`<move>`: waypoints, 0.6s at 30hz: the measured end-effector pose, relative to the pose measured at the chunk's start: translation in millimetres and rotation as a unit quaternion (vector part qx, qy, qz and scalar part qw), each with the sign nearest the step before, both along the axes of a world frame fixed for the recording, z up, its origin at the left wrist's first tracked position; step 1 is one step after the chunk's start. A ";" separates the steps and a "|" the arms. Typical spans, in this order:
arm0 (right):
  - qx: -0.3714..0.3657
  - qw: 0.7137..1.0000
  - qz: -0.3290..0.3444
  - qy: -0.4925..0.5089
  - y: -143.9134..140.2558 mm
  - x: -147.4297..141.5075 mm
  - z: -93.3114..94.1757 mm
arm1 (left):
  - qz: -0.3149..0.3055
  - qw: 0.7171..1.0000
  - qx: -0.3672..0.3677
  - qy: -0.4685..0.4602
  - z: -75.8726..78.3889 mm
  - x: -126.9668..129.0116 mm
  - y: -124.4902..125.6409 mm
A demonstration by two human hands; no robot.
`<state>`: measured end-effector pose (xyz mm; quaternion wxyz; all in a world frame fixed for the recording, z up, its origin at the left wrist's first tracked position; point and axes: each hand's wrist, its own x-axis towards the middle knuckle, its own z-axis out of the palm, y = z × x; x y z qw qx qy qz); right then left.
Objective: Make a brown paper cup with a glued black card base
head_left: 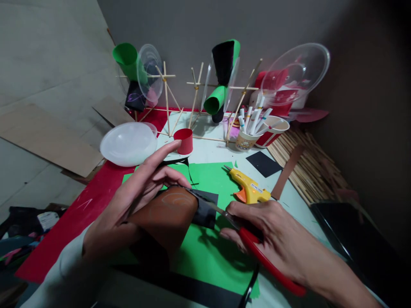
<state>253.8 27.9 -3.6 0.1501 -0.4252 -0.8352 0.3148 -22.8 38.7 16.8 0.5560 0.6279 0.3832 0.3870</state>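
We are holding brown paper (167,214) in our left hand (128,205); our right hand (272,235) is gripping red scissors (257,252), cutting it.

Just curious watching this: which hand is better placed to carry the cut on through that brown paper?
Probably the right hand: it already grips the red-handled scissors, whose blades reach the brown paper. The left hand is busy holding that paper curled above the green sheet.
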 end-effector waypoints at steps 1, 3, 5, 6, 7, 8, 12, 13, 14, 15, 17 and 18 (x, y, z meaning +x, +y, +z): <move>-0.003 1.000 0.002 -0.005 -0.1 0.5 -0.3 | 0.006 1.000 0.007 0.001 0.5 0.2 0.2; -0.009 1.000 0.004 -0.010 0.1 1.0 -0.6 | 0.015 1.000 0.014 0.009 1.1 0.3 0.9; -0.013 1.000 0.003 -0.013 0.7 1.0 -0.5 | 0.018 1.000 0.015 0.021 1.2 -0.3 1.5; -0.014 1.000 0.004 -0.013 1.2 0.7 -0.3 | 0.018 0.999 0.013 0.027 1.2 -0.7 1.7; -0.013 1.000 0.004 -0.012 1.7 0.4 -0.1 | 0.016 0.999 0.011 0.031 1.0 -1.3 1.6; -0.012 1.000 0.004 -0.011 2.2 0.1 0.1 | 0.013 0.999 0.008 0.033 0.8 -1.8 1.4; -0.017 1.000 -0.004 0.006 3.1 -1.0 0.7 | 0.000 0.999 -0.012 0.044 -0.7 -3.0 -0.4; -0.020 1.000 -0.006 0.012 2.8 -1.1 0.7 | -0.002 0.999 -0.019 0.046 -1.1 -2.8 -0.8; -0.021 1.000 -0.007 0.017 2.5 -1.0 0.6 | -0.002 0.999 -0.026 0.046 -1.3 -2.4 -1.1; -0.021 1.000 -0.007 0.019 2.1 -0.8 0.5 | -0.001 0.999 -0.030 0.044 -1.2 -1.8 -1.2; -0.018 1.000 -0.007 0.020 1.7 -0.5 0.2 | 0.004 0.999 -0.029 0.041 -0.5 -0.5 -1.4; -0.015 1.000 -0.006 0.018 1.8 -0.4 0.1 | 0.011 0.999 -0.025 0.042 0.2 0.1 -1.5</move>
